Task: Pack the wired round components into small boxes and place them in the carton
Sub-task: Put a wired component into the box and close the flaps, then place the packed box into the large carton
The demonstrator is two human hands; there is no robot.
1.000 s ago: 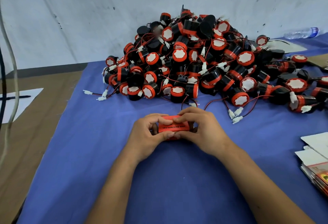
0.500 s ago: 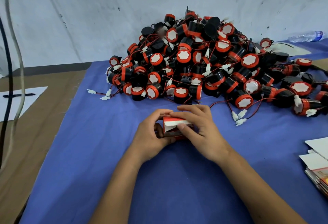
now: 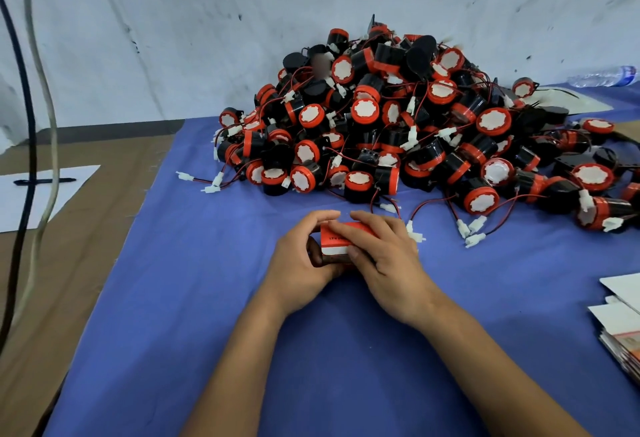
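Note:
A small red and white box sits on the blue cloth between my hands. My left hand grips its left side, fingers curled over the top edge. My right hand lies over the top and right side, fingers pressing along the box's front flap. A large pile of black and red round components with red wires and white plugs rises just behind the box. What is inside the box is hidden.
A stack of flat unfolded boxes lies at the right edge. White paper with a black pen rests on the brown surface at left, behind two hanging cables. A plastic bottle lies at the far right near the wall.
The box has been turned between my hands and its white flap folded down; my right fingers shifted over the top and front. The camera view moved slightly.

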